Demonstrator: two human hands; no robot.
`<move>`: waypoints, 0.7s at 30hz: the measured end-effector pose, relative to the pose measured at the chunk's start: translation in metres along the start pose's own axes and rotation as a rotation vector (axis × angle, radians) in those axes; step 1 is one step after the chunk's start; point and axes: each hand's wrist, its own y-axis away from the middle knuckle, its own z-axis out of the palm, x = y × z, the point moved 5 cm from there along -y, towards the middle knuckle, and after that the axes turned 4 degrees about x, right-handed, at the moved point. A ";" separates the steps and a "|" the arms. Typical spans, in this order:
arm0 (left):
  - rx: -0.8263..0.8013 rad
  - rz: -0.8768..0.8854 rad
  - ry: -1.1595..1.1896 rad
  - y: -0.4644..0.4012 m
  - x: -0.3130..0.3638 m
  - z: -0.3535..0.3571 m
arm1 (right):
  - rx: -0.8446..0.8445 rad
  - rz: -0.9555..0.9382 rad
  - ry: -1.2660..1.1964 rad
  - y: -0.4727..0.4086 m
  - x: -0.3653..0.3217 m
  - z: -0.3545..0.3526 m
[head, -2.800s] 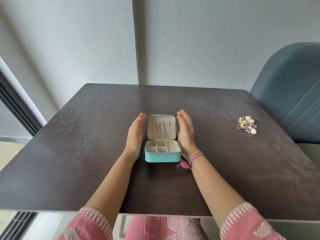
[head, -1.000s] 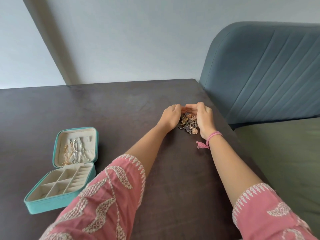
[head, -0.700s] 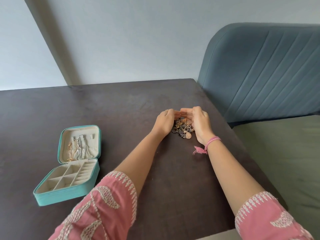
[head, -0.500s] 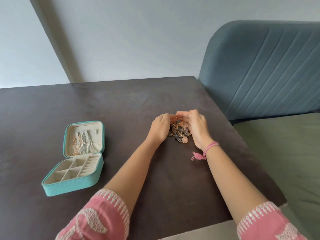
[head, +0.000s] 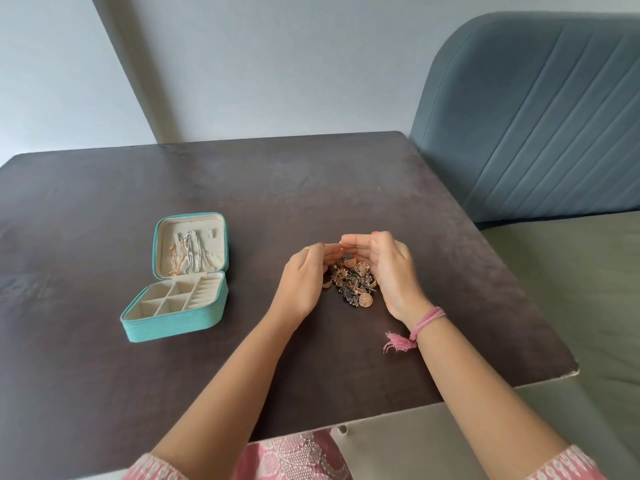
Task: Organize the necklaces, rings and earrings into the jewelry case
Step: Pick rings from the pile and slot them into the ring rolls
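Both your left hand [head: 304, 282] and right hand [head: 388, 271] cup the pile [head: 351, 284] loosely, gripping nothing, mid-table [head: 311, 188] toward its right edge. Keep palms low, slide it toward the case [head: 180, 306] without scattering pieces.

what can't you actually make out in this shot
Head view only:
- Pile of jewelry: far part hidden by the cupped left hand and right hand; single pieces too small to sort.
- Necklaces in the case lid: too small to count.
- Sleeves: cut by the bottom edge.

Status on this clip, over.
Left hand, right hand cupped around loose jewelry pile. Open teal jewelry case apart, compartments empty. Path clear.
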 end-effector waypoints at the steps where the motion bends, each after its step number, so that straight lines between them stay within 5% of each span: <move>1: 0.003 -0.003 0.008 0.004 -0.001 -0.001 | -0.005 -0.006 0.003 0.003 0.000 0.001; 17: 0.073 -0.035 0.136 0.040 -0.013 -0.028 | 0.072 -0.071 0.020 0.022 -0.002 -0.002; 21: 0.094 0.018 -0.001 0.049 -0.018 -0.041 | 0.157 -0.043 -0.081 0.020 -0.007 -0.014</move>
